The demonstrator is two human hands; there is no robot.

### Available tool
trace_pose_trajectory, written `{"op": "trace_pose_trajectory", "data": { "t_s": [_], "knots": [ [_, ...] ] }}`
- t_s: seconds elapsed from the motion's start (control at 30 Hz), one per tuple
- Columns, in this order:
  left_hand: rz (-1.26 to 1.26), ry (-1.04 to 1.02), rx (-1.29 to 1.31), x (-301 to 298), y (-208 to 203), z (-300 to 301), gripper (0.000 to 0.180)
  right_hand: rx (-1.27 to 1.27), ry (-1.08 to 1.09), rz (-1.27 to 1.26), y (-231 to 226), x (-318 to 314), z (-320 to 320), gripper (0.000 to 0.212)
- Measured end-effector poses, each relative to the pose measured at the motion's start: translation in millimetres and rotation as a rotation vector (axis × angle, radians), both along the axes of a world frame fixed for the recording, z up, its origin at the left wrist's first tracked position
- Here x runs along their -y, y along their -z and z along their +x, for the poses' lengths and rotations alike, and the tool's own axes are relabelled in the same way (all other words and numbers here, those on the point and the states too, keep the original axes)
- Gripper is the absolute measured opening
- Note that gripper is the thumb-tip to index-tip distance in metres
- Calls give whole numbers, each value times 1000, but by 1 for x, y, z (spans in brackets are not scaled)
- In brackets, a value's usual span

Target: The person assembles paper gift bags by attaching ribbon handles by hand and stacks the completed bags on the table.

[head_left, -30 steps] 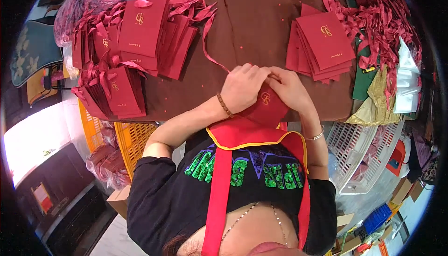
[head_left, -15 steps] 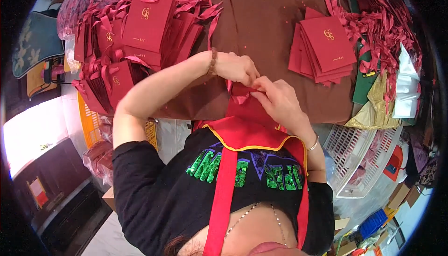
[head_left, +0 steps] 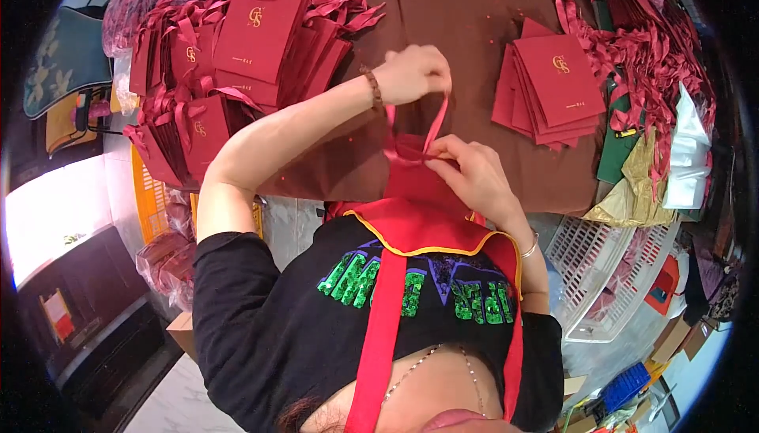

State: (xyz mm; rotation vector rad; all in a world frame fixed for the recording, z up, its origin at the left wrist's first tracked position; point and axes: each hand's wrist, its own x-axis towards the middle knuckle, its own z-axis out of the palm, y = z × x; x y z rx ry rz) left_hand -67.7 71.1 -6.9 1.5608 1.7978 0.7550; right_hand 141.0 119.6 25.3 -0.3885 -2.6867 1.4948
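A dark red paper bag [head_left: 409, 180] lies at the near table edge, against my red apron [head_left: 427, 227]. My left hand [head_left: 413, 75] is raised over the table beyond it, its fingers closed on the bag's red ribbon [head_left: 439, 121], which is pulled up into a loop. At the bag's top edge, my right hand [head_left: 468, 166] pinches the ribbon's lower end by thumb and finger, where it meets the bag. The exact grip of the right fingertips is partly hidden.
Stacked red bags with ribbons [head_left: 257, 38] fill the table's left side. A smaller fanned pile of red bags [head_left: 560, 77] lies at right, beside a heap of red ribbons [head_left: 648, 69], gold wrapping [head_left: 628, 188] and a silver packet [head_left: 686, 156]. White baskets [head_left: 605, 275] stand below right.
My left hand has moved up and away from the bag, drawing the ribbon into a taller loop. My right hand has stayed close to the bag's top edge.
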Motion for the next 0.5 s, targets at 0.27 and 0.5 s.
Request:
{"op": "trace_pose_trajectory", "data": {
  "t_s": [0.27, 0.5],
  "knots": [
    [186, -60, -324, 58, -8, 53, 14, -55, 91, -52, 21, -16, -3, 17],
    [158, -100, -245, 67, 12, 31, 12, -56, 110, 373, 16, -24, 33, 23]
  ]
}}
